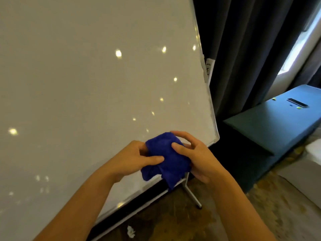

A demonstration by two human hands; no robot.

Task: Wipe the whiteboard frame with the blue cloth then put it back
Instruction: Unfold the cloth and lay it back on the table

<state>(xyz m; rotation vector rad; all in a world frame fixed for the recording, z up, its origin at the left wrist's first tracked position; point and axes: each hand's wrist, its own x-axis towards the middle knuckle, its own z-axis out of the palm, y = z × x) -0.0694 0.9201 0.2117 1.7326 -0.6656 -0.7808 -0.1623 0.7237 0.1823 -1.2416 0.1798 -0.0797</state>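
Fingers (182, 136) of left hand (132, 157) and right hand (199, 155) tight around blue cloth (166, 162), thumbs uppermost.

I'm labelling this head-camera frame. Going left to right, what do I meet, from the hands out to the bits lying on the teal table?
left hand → blue cloth → right hand → small yellow-green piece → slim dark device. The whiteboard and curtain span too much to place.
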